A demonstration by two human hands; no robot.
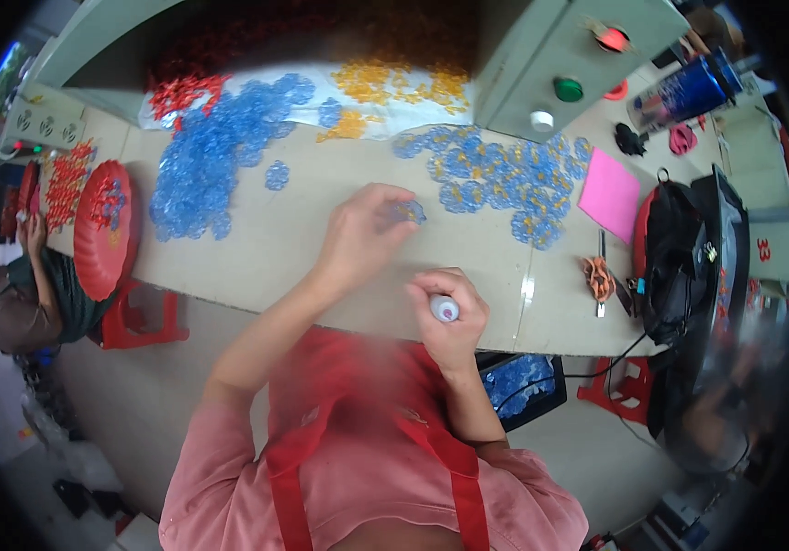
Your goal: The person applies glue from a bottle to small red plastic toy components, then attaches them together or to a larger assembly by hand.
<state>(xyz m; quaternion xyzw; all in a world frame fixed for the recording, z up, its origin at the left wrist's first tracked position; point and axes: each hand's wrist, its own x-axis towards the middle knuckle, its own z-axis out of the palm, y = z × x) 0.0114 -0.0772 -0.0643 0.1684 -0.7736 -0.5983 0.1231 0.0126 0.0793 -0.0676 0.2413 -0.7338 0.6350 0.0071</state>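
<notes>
The left hand [358,231], at the centre of the frame, is pinched between thumb and fingers on a small see-through blue piece [415,215] with a yellow part on it. The piece is held over the pale table [257,248]. The right hand [457,332], just below and to the right, is closed around a white bottle [444,309], its tip facing the camera. The two hands are apart.

A blue pile [206,165] lies at upper left of the frame, with a single loose disc [276,175] just beside it. Blue-and-yellow pieces [481,165] are spread at upper right of centre. Yellow bits [394,83] and red bits [183,95] lie along the top of the frame.

A pink sheet [609,191] lies right of the blue-and-yellow pieces, near a black bag [671,262]. At the left of the frame, a red tray [93,266] holds mixed small pieces; a co-worker [32,303] is near it.
</notes>
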